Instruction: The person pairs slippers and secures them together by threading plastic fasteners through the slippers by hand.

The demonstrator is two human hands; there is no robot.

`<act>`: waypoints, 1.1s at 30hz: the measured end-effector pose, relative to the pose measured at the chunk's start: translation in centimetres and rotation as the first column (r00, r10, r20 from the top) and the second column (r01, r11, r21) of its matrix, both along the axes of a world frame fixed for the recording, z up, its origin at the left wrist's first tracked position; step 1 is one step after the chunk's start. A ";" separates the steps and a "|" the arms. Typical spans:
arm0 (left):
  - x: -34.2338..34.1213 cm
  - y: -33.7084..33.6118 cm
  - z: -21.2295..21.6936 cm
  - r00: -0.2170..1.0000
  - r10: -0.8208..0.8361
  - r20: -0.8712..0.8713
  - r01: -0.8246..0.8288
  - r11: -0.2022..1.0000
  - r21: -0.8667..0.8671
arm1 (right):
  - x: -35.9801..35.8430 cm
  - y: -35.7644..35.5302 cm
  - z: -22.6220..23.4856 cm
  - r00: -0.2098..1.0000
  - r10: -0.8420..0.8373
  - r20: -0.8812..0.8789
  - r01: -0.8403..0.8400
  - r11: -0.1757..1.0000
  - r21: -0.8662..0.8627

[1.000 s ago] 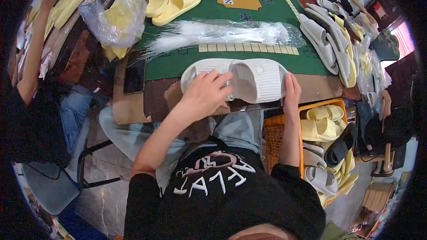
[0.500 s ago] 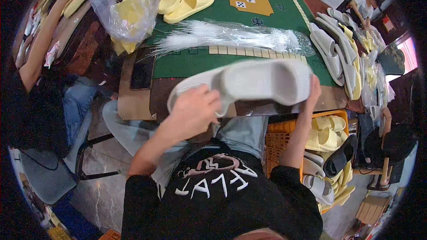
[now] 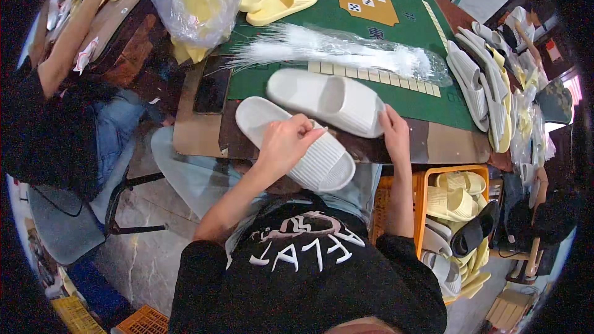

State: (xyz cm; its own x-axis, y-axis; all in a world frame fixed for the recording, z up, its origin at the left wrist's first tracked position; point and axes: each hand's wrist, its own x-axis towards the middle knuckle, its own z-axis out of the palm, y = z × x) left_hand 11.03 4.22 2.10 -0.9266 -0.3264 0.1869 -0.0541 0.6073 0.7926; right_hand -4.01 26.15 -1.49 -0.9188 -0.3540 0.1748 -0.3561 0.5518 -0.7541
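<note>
Left hand (image 3: 286,142) closed, pinching the near white slipper (image 3: 297,145) at the worktop (image 3: 445,142) front edge. Second white slipper (image 3: 328,102) just behind, touching it. Right hand (image 3: 395,136) grips that slipper's right end.

A: What does the left hand (image 3: 286,144) cover?

B: The middle of the near white slipper (image 3: 297,143); its strap is mostly under the fingers, so the grip there is hard to read.

A: And the right hand (image 3: 394,133)?

B: It hides the end of the far white slipper (image 3: 328,100).

A: Beyond that slipper?

B: The contents of the clear bag (image 3: 337,52) are blurred, perhaps white fibres. The orange crate (image 3: 418,195) is partly behind the forearm.
</note>
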 end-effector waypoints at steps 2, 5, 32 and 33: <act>-0.7 0.2 -0.5 0.999 0.048 0.009 -0.049 0.992 0.119 | 0.1 -1.2 0.3 1.000 0.028 0.001 -0.028 0.998 0.057; -1.7 0.9 -0.6 0.993 0.106 -0.050 -0.088 0.958 0.274 | 0.0 -1.9 1.3 0.984 0.019 -0.175 0.024 0.971 0.238; -15.0 -19.1 -2.5 0.881 0.441 -0.172 -0.341 0.843 0.415 | 0.5 -1.4 -0.7 0.958 -0.059 -0.281 0.037 0.996 -0.083; -14.6 -18.1 -2.0 0.804 0.453 -0.385 -0.244 0.842 0.482 | 0.5 -1.4 -0.7 0.959 -0.063 -0.278 0.042 0.996 -0.082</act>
